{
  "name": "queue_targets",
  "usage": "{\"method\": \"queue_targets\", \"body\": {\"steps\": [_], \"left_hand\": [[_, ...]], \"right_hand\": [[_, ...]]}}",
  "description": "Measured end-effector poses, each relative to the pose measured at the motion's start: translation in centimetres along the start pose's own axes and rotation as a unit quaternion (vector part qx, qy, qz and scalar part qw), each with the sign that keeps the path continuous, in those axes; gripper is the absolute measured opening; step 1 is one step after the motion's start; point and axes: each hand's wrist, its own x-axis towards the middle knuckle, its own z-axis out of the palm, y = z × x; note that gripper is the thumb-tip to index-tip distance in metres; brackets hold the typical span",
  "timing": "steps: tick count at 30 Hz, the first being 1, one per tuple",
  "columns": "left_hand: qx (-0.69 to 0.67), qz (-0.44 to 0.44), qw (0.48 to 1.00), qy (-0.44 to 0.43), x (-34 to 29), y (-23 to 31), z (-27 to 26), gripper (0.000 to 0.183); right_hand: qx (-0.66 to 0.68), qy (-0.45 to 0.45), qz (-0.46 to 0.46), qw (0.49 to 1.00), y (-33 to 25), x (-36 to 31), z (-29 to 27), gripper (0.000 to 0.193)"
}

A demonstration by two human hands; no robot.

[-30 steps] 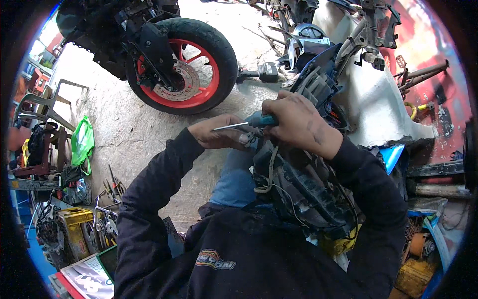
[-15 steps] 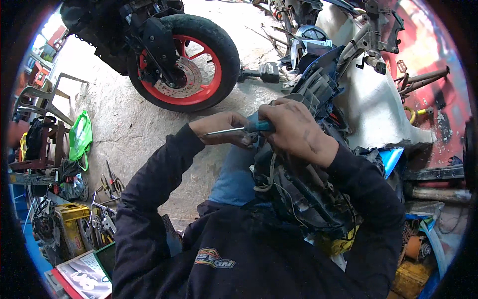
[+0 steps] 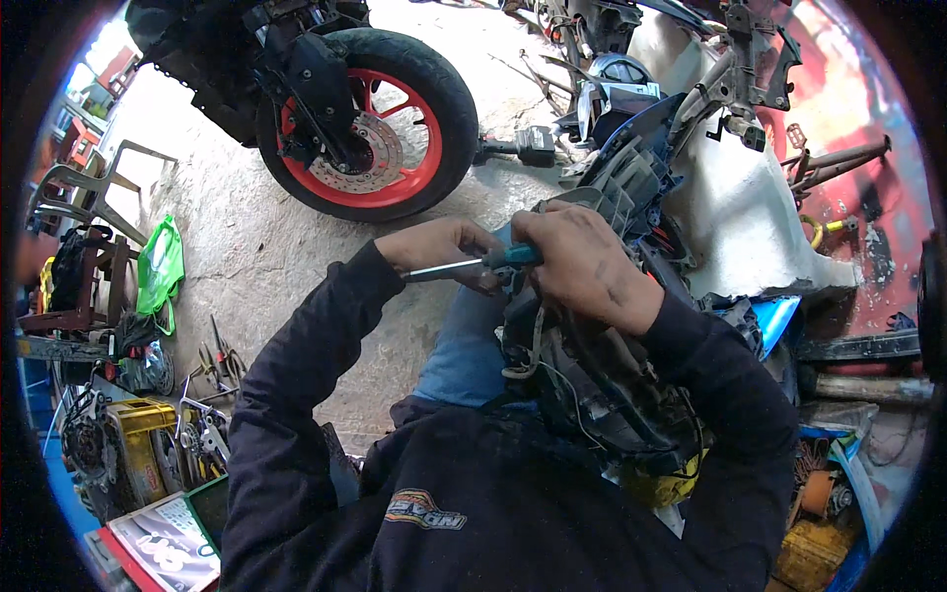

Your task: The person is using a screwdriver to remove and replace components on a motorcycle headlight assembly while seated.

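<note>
A screwdriver (image 3: 515, 256) with a teal handle is gripped in my right hand (image 3: 592, 261). Its bare metal shaft points left, crossing in front of my left hand (image 3: 444, 249). The fingers of my left hand are bent together close to the handle's front end, against the edge of a dark plastic motorcycle part (image 3: 592, 385). Whatever they pinch is small and hidden. That dark part, with loose wires and a pale hose (image 3: 539, 340), leans along my right side, below my right hand, beside my blue-trousered leg (image 3: 459, 345).
Ahead stands a motorcycle front wheel (image 3: 434, 128) with a red rim. Blue and grey fairing pieces (image 3: 631, 163) lie at the right, by a white ledge (image 3: 755, 227). Pliers and other tools (image 3: 207, 439) hang at the left, near a green bag (image 3: 161, 264) and a chair (image 3: 89, 192).
The screwdriver has turned and tilted slightly, showing more of its shaft in front of my left hand. Both hands stay almost in place.
</note>
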Motion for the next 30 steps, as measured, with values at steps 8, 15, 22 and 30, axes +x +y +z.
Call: {"method": "queue_targets", "body": {"steps": [8,15,22,30], "left_hand": [[0.054,0.020,0.998,0.031,-0.2,0.5,0.0,0.040],[0.114,0.032,0.992,0.052,-0.4,0.3,-0.3,0.036],[0.084,0.040,0.992,0.081,-1.3,1.4,-0.3,0.032],[0.260,0.073,0.939,0.213,-0.5,4.3,1.5,0.029]], "right_hand": [[0.009,0.007,-0.073,0.997,-0.6,-0.6,0.5,0.020],[0.068,0.060,-0.097,0.991,-0.3,-0.2,0.7,0.021],[0.116,0.023,-0.039,0.992,0.1,-0.4,0.3,0.017],[0.269,0.076,0.079,0.957,0.6,-0.3,-1.2,0.021]]}}
